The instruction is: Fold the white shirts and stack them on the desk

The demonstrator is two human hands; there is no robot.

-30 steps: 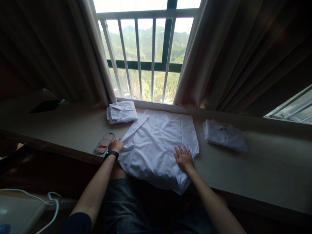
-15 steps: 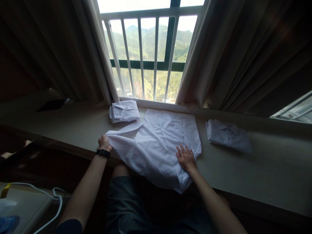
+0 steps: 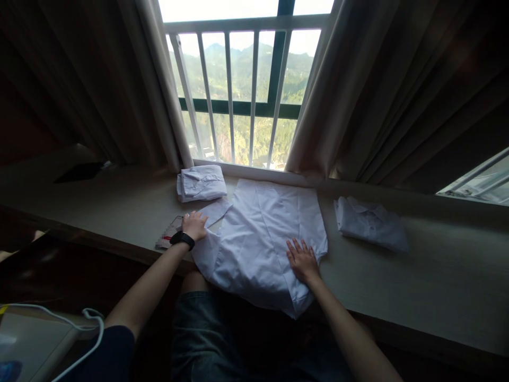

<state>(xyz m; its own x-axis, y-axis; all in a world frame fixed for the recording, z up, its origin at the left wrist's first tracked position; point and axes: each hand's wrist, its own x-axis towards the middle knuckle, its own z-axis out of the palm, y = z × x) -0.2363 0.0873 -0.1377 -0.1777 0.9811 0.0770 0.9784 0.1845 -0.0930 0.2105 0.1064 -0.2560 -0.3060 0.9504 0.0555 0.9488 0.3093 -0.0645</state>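
A white shirt point(image 3: 262, 233) lies spread and creased, its lower part drooping over the near edge of the counter. My left hand point(image 3: 194, 225), with a black band on the wrist, rests palm down on the sleeve at the shirt's left side, fingers stretched out. On the shirt's lower right part, my right hand point(image 3: 303, 261) lies flat with its fingers spread. Just beyond the left hand sits a folded white shirt point(image 3: 202, 183). Another folded white garment point(image 3: 370, 223), with collar and buttons showing, lies to the right.
The long counter point(image 3: 437, 281) runs below a barred window point(image 3: 242, 101) between dark curtains point(image 3: 369, 79). Beside my left wrist is a small, partly blurred flat item point(image 3: 165, 239). A dark flat object point(image 3: 79, 172) lies far left. A white cable point(image 3: 99, 331) hangs at lower left.
My left hand has let go of the pulled-out sleeve end and moved right onto the sleeve, fingers now extended. The small flat item has come into view. My right hand stays in place.
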